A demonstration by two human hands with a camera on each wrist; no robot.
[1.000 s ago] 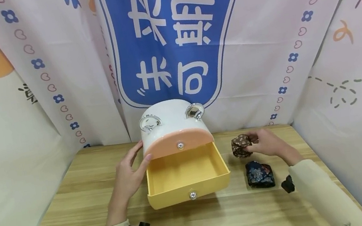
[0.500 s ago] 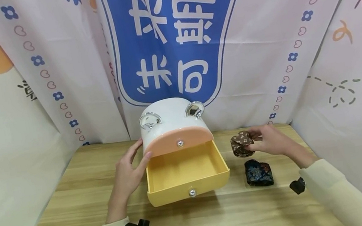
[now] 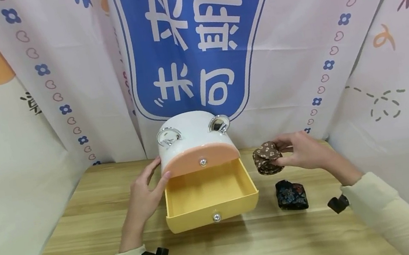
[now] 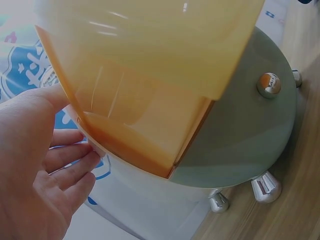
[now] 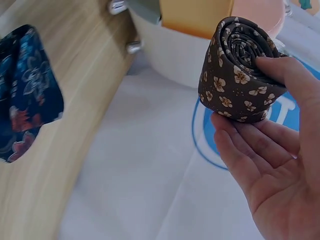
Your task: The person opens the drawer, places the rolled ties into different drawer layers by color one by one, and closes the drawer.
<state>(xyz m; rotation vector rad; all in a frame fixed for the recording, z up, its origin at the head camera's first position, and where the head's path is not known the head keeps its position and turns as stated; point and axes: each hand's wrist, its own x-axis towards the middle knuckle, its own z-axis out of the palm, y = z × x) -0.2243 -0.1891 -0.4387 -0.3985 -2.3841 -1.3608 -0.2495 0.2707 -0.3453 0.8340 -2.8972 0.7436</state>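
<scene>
My right hand [image 3: 305, 152] pinches a rolled-up brown necktie [image 3: 267, 161] with small pale flowers, held above the table right of the drawer box. In the right wrist view the thumb lies on the coiled top and the fingers support the underside. My left hand [image 3: 144, 198] rests against the left side of a white rounded drawer box [image 3: 193, 124], thumb at its front edge and fingers relaxed along the side. Its yellow drawer [image 3: 198, 219] is pulled out, with nothing inside; the peach upper drawer [image 3: 184, 164] is closed.
A dark blue floral fabric bundle [image 3: 291, 196] lies on the wooden table [image 3: 85, 233], right of the yellow drawer. Silver rings stand on the box top, and silver feet [image 4: 266, 188] show below it. A printed curtain [image 3: 284, 76] hangs close behind.
My right hand has raised the brown necktie off the table and shifted it slightly left. My left hand, the box and the blue bundle have stayed in place.
</scene>
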